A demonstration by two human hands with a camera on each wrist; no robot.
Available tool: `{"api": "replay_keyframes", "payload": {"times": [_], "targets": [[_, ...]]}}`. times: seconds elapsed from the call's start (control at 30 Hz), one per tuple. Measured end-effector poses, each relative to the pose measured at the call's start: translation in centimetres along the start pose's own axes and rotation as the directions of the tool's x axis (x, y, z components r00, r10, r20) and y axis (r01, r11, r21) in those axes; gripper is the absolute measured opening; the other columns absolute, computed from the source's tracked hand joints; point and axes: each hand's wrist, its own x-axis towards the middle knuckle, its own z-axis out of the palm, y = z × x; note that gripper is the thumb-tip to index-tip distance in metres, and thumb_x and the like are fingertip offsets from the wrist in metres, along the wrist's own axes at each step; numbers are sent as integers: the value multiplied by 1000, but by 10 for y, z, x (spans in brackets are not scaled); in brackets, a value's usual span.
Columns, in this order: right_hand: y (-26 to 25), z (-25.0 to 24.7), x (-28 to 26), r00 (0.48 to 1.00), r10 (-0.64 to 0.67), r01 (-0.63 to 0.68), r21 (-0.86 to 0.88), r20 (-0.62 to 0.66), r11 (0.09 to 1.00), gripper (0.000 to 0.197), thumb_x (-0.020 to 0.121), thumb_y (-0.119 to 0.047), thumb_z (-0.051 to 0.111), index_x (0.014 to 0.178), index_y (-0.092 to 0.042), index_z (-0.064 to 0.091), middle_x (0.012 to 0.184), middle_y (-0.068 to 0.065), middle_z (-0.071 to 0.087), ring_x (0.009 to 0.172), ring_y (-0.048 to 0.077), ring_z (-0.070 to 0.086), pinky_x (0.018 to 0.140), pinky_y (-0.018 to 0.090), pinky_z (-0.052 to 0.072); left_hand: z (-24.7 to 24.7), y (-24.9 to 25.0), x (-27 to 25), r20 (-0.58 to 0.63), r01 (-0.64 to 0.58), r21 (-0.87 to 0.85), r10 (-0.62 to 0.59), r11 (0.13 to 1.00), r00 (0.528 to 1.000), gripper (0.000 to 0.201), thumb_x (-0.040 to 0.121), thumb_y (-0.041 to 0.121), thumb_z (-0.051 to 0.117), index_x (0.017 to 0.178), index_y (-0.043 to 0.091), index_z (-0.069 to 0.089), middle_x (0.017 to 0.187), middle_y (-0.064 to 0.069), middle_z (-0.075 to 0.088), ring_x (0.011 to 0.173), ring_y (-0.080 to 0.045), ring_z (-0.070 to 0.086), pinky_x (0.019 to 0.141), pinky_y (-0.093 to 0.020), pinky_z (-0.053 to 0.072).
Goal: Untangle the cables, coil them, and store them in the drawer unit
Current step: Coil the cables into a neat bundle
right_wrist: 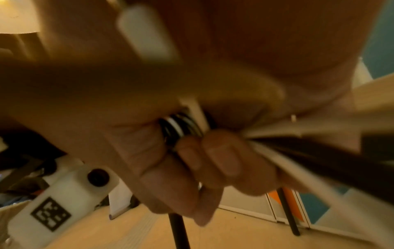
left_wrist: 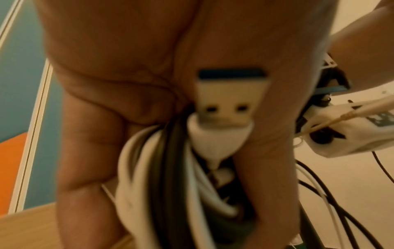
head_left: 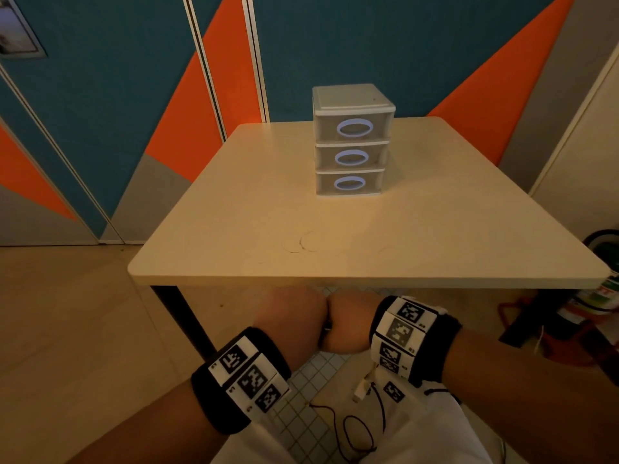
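My two hands are pressed together below the table's near edge, the left hand against the right hand. In the left wrist view the left hand grips a bundle of white and dark cables, with a white USB plug poking up against the palm. The right wrist view shows the right hand's fingers curled round the same bundle of cables, blurred. A white three-drawer unit stands on the beige table, all three drawers closed.
Thin dark wires hang from the wrist gear over my lap. A black table leg stands to the left of my hands. Clutter sits on the floor at the right. Blue and orange wall panels lie behind the table.
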Motion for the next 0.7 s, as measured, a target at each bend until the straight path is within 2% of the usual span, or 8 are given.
{"api": "replay_keyframes", "payload": {"times": [0.13, 0.2, 0.3, 0.4, 0.47, 0.53, 0.6, 0.7], "targets": [[4, 3, 0, 999, 27, -25, 47, -34, 999, 22, 89, -24, 54, 71, -11, 53, 68, 4, 47, 63, 18, 44, 58, 28, 37, 3, -1, 1, -3, -3, -11, 3, 1000, 1000, 26, 88, 32, 58, 65, 21, 50, 60, 7, 43, 62, -15, 49, 59, -28, 42], [6, 5, -1, 999, 33, -31, 56, -37, 998, 24, 90, -25, 53, 69, -13, 53, 67, 3, 49, 62, 17, 45, 58, 28, 39, 2, -4, -1, 21, -30, -50, 31, 998, 999, 24, 83, 45, 68, 83, 21, 65, 71, 6, 57, 71, -16, 58, 63, -29, 45], [11, 2, -2, 999, 26, -24, 77, -34, 997, 18, 91, -24, 52, 79, -12, 59, 77, 5, 56, 68, 18, 51, 64, 29, 43, 6, -11, 0, 3, -33, -160, 34, 987, 999, 42, 76, 56, 74, 102, 24, 66, 92, 4, 68, 86, -17, 64, 70, -30, 50], [15, -3, -3, 996, 38, -28, 125, -76, 992, 22, 89, -22, 52, 70, -11, 53, 66, 4, 49, 58, 17, 43, 53, 26, 36, 6, -19, 2, -32, -15, -229, 7, 973, 999, 35, 77, 55, 69, 91, 24, 62, 78, 8, 59, 75, -14, 58, 68, -28, 49], [15, -3, -4, 994, 42, -30, 123, -97, 992, 25, 88, -23, 55, 64, -14, 51, 63, 1, 48, 55, 16, 43, 51, 25, 35, 4, -20, 2, 3, -19, -240, 20, 971, 1000, 27, 79, 48, 68, 83, 23, 58, 72, 7, 52, 71, -15, 54, 65, -28, 45], [13, -3, -6, 996, 25, -16, 95, -91, 995, 19, 86, -25, 58, 73, -11, 61, 68, 4, 54, 61, 19, 51, 56, 27, 41, 1, -19, 2, 18, -35, -208, 39, 978, 999, 23, 79, 41, 70, 84, 21, 60, 76, 2, 57, 72, -16, 53, 65, -28, 42], [10, -3, -8, 998, 2, 4, 85, -70, 996, 22, 84, -28, 65, 93, -9, 70, 79, 9, 62, 73, 22, 62, 64, 30, 49, -1, -14, 1, 21, -49, -150, 53, 987, 998, 23, 82, 38, 70, 91, 18, 66, 88, -1, 66, 76, -17, 57, 66, -27, 42], [8, -7, -10, 1000, 8, -9, 97, 8, 995, 29, 79, -37, 72, 99, -15, 74, 82, 3, 67, 73, 16, 62, 72, 31, 55, 0, -6, 0, 54, -65, -114, 71, 991, 996, 23, 86, 38, 67, 95, 18, 70, 93, -1, 70, 84, -18, 67, 69, -28, 49]]}}
